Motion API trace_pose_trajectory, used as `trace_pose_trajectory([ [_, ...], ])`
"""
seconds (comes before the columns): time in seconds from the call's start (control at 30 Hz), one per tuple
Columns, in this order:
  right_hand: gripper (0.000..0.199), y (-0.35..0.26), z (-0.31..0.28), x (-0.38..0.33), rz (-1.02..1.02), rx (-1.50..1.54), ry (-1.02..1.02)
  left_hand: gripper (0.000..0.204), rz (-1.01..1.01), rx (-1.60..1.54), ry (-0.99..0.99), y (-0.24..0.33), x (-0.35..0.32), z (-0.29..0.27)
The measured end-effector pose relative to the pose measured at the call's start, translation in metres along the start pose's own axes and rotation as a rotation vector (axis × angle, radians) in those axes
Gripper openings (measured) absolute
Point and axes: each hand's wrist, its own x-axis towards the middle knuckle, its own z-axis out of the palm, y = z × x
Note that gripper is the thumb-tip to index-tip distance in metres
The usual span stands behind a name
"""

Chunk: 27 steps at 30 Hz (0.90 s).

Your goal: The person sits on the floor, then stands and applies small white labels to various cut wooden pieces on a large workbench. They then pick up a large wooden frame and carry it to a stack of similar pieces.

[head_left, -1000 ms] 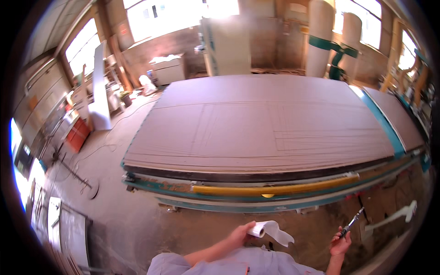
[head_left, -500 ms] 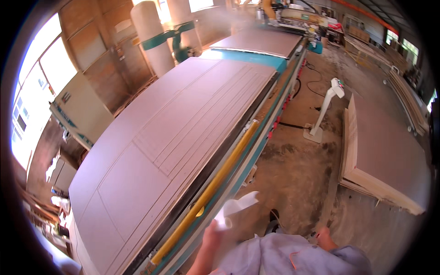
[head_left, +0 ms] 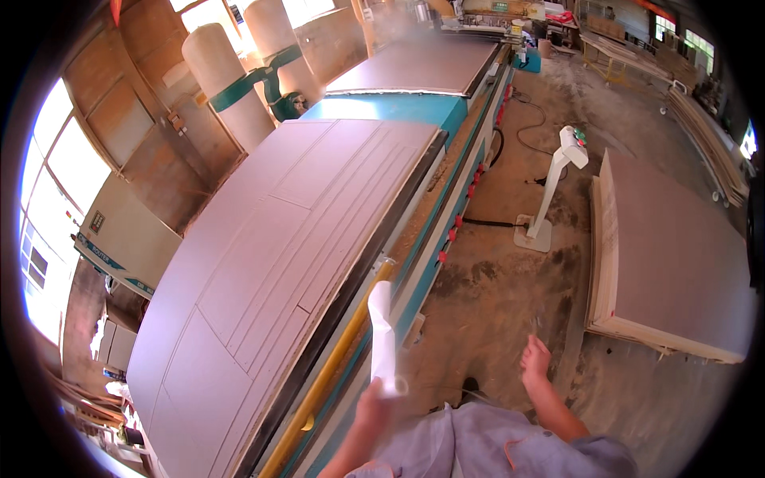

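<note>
My left hand (head_left: 370, 410) is closed around a small roll of white paper (head_left: 396, 388), from which a loose white strip (head_left: 382, 319) stands up beside the machine's edge. Raised over the floor to the right, my right hand (head_left: 535, 358) has its fingers drawn together; what they hold, if anything, is too small to tell. To the left of my left hand lies a large pinkish-grey board (head_left: 263, 255), scored by cut lines into panels and long strips. A yellow bar (head_left: 343, 342) runs along the board's right side, close to my left hand.
Beyond a teal bed (head_left: 390, 110) lies another board (head_left: 414, 68). A white control post (head_left: 550, 187) with buttons stands on the floor to the right, its cable trailing to the machine. A stack of boards (head_left: 677, 263) stands farther right. Dust collector bags (head_left: 223, 76) rise at the left.
The cut board and yellow bar have slid nearer to me, widening the teal gap. The paper strip has swung upright. My right hand has risen forward from my side. The view has shifted slightly.
</note>
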Motion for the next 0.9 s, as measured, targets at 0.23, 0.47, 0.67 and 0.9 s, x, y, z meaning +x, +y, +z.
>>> trace_pose_trajectory([
  [0.23,0.03,-0.017,0.229,0.12,-0.285,-0.242,-0.364,0.047,0.114,-0.164,-0.044,0.05,0.043,0.06],
  [0.47,0.03,0.044,0.372,0.162,-0.107,-0.855,-0.836,0.054,0.375,-0.203,0.008,0.104,0.121,0.075],
  [0.67,0.031,0.13,0.361,0.225,-0.424,-1.024,-1.372,0.045,0.394,-0.118,0.091,0.173,0.223,0.08],
  [0.9,0.025,-0.041,0.419,0.204,-0.284,-0.808,-0.936,0.039,0.654,0.071,0.066,0.256,0.268,0.122],
])
